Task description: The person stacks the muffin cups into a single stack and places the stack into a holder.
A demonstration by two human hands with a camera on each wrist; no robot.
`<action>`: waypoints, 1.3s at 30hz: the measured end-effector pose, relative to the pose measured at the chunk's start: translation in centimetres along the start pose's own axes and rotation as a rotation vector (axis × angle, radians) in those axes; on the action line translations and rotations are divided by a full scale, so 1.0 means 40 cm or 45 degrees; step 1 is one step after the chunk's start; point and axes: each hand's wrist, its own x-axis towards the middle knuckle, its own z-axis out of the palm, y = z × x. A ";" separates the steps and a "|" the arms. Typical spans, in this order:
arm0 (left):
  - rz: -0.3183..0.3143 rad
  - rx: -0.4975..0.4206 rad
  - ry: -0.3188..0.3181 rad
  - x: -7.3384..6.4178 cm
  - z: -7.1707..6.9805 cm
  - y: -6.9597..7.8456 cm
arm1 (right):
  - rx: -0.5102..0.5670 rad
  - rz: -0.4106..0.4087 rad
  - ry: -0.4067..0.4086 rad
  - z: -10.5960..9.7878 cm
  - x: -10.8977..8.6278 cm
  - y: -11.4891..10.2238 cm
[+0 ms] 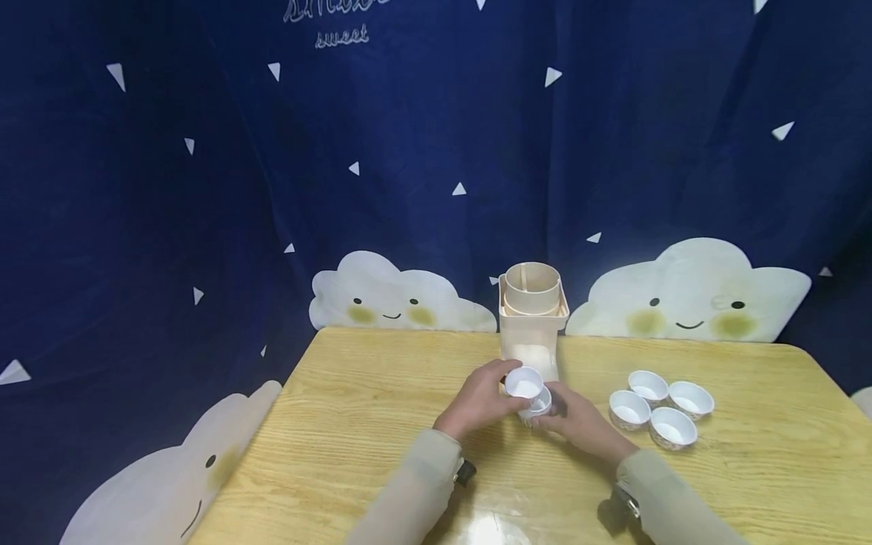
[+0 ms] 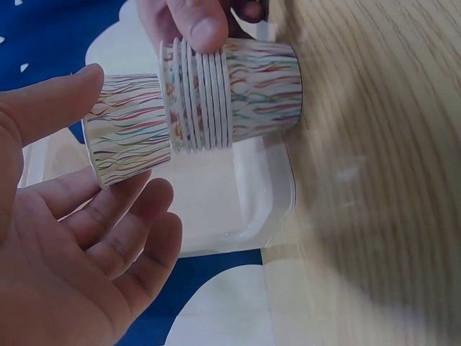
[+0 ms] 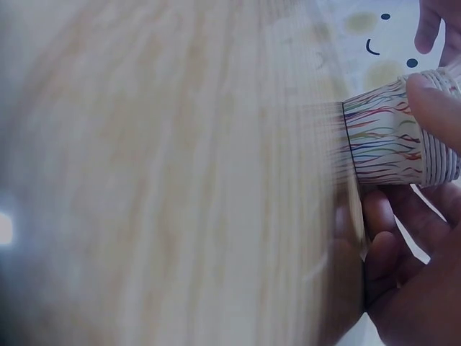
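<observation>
My left hand (image 1: 482, 399) pinches a small paper cup (image 2: 133, 128) near its rim, thumb on one side and fingers on the other. Colourful wavy lines run over the cup's outside; its inside is white. Directly below it is a stack of nested paper cups (image 2: 265, 90), several rims showing close together. The right hand (image 1: 582, 425) grips this stack round its side, with the thumb across the rims in the right wrist view. In the left wrist view, the upper cup's base meets the top of the stack. The stack's bottom is close over the wooden table (image 1: 368, 393).
Right behind the hands stands a beige plastic holder (image 1: 534, 333) with a round open tube on top, at the table's back edge. To the right, several single white-lined paper cups (image 1: 673, 428) stand grouped on the table. A dark blue curtain (image 1: 422, 136) hangs behind.
</observation>
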 end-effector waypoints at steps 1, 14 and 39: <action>-0.003 -0.003 -0.001 0.001 0.002 0.002 | 0.000 0.004 -0.003 0.001 0.000 0.000; -0.014 0.009 -0.045 0.006 0.023 0.003 | -0.013 -0.006 -0.004 0.000 0.002 -0.001; -0.023 0.103 -0.057 0.007 0.042 -0.006 | 0.007 0.055 -0.042 -0.004 0.004 -0.001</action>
